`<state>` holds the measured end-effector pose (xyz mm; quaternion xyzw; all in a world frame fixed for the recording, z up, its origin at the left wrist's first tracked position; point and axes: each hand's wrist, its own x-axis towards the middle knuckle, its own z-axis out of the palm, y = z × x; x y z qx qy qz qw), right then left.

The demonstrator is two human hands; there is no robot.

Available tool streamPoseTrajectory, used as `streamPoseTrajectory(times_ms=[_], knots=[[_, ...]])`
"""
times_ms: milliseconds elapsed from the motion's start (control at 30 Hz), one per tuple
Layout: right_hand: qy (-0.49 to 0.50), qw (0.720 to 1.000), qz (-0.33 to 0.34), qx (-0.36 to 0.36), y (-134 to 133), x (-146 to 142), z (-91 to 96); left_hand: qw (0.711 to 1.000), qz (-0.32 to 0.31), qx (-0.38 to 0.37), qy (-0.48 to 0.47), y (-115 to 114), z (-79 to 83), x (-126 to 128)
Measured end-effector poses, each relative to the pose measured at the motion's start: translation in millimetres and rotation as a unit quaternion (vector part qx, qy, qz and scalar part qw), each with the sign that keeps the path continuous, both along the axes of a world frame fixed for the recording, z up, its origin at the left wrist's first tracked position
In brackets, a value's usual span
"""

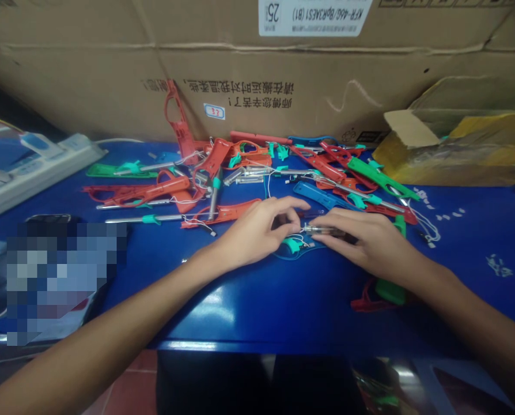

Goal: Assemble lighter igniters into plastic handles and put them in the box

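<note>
My left hand [257, 230] and my right hand [365, 242] meet over the blue table [261, 300]. Between them lies a blue plastic lighter shell [298, 249] with a teal trigger piece. My right hand pinches a thin clear tube with a metal tip [322, 230] over that shell. The fingers of my left hand are curled, with the fingertips touching the tube's left end. A fine white wire runs by the fingertips. Behind my hands lies a heap of red, blue and green lighter shells and metal tubes [249, 173].
A big cardboard carton [110, 86] stands along the back. A torn open box [456, 144] sits at the right. A white power strip [37, 167] lies at the left. Green and red parts [387, 291] lie under my right wrist. Small white bits [443, 216] dot the right side.
</note>
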<state>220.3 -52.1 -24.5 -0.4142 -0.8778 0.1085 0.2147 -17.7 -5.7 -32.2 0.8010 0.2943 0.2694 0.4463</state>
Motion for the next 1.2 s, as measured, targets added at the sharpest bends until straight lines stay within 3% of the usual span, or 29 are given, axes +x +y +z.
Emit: streamPoseTrajectory(times_ms=[467,833,1033,1200], knots=[[0.044,0.999,0.016,0.007,0,0,-1.0,0.999,0.037,0.039,0.006,-2,2.4,0],[0.060,0.998,0.021,-0.002,3,-4,-5.3,0.999,0.039,0.008,-0.012,-2,0.6,1],[0.054,0.998,0.023,-0.011,6,-3,0.6,0.990,0.036,0.104,0.088,1,12.4,-3],[0.049,0.999,0.009,-0.008,6,-2,4.1,0.987,-0.001,0.104,0.125,7,17.1,-10]])
